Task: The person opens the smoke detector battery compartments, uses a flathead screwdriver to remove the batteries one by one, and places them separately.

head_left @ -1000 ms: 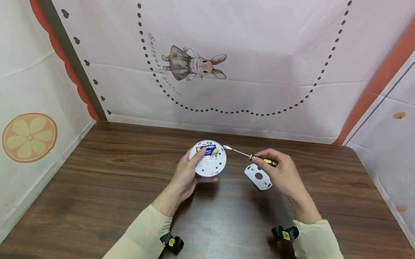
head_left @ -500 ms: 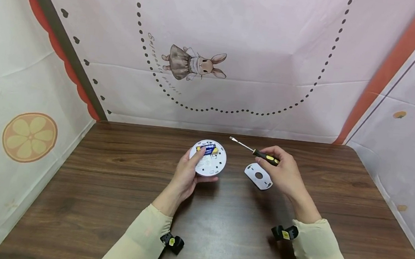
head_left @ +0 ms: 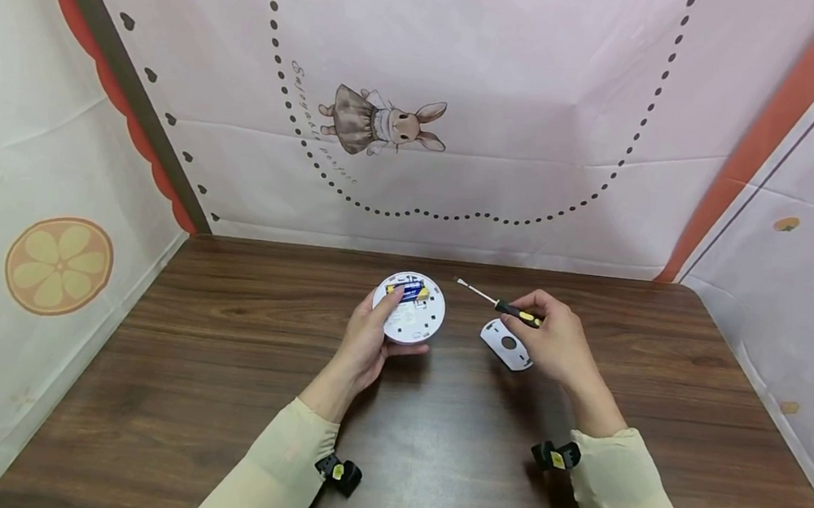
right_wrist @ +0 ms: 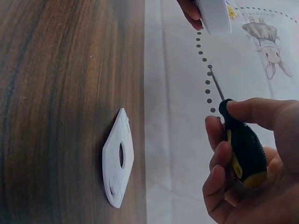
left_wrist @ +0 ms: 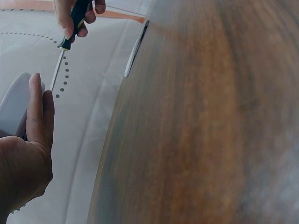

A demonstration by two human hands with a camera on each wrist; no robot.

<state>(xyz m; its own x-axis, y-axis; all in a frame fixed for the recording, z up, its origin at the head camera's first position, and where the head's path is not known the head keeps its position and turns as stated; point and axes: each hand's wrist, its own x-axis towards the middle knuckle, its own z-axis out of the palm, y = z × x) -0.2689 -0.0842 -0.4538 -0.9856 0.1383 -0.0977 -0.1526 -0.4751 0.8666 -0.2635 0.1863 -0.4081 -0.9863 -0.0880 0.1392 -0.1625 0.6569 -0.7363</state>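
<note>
A round white smoke detector (head_left: pixel 417 322) is gripped in my left hand (head_left: pixel 361 344), its back turned up toward the head camera. The thumb lies across it and touches the blue-and-yellow battery (head_left: pixel 414 291) in its upper part. My right hand (head_left: pixel 562 338) holds a flat-tipped screwdriver (head_left: pixel 519 314) by its black-and-yellow handle, fingers curled round it in the right wrist view. The shaft points left toward the detector, its tip a short way off the rim. Below the right hand, a white mounting plate (right_wrist: pixel 112 163) with a round hole lies on the table.
The dark wooden table (head_left: pixel 219 367) reaches back to a pale printed cloth (head_left: pixel 525 102) with a rabbit figure. Similar cloth hangs at the left and right sides. Each wrist wears a black strapped camera (head_left: pixel 339 474).
The screwdriver tip has drawn off from the detector's rim to the right; it tilted up, then dipped slightly. My left hand and the detector stay nearly where they were.
</note>
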